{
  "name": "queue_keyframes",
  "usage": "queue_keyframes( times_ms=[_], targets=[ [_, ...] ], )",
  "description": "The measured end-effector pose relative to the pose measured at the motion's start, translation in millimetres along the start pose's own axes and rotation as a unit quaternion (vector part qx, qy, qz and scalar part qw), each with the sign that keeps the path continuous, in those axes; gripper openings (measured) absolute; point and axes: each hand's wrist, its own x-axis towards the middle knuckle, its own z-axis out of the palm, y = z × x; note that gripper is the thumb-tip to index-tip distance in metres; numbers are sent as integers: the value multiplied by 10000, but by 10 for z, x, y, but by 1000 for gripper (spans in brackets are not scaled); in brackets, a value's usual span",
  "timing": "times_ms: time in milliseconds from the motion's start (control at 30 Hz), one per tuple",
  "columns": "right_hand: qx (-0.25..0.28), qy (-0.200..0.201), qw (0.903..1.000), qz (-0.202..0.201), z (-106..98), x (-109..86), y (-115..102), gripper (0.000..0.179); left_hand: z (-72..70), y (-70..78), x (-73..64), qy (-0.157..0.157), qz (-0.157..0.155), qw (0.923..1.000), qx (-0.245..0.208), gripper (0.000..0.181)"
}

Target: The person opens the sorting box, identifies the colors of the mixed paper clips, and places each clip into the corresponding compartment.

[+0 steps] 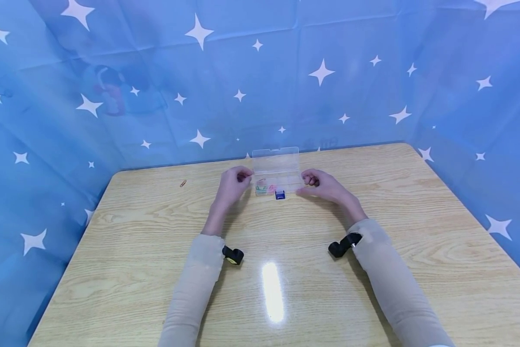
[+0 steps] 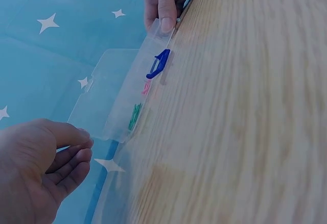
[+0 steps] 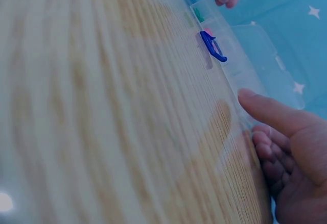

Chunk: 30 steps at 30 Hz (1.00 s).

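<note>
A clear plastic box point(image 1: 288, 182) stands near the table's far edge, its transparent lid point(image 1: 275, 161) tilted up and back. Green paper clips point(image 1: 261, 188) and pink ones point(image 1: 272, 187) lie in its front left compartments. A blue plastic latch point(image 2: 159, 64) hangs open at the front middle. My left hand point(image 1: 235, 183) is at the box's left end, loosely bent fingers beside the lid's edge and gripping nothing visible. At the right end is my right hand point(image 1: 322, 185); its straight thumb point(image 3: 260, 104) touches the front corner while the other fingers bend loosely beside the end.
An orange paper clip point(image 1: 183, 183) lies on the wooden table point(image 1: 134, 270) to the left. A blue curtain with white stars point(image 1: 260, 86) hangs behind and on both sides. Each sleeve carries a black wrist camera, such as the right one point(image 1: 344, 246).
</note>
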Motion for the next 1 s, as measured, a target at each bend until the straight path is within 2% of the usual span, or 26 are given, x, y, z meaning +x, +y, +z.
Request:
queue_keyframes(
  times_ms=[700, 1000],
  targets=[
    [-131, -4, 9999, -53, 7, -14, -7, 54, -371, -274, -102, 129, -96, 9997, 180, 21],
    [196, -90, 9997, -115, 6, -13, -27, 46, -532, -414, -140, 383, -4, 9987, 326, 20]
  ],
)
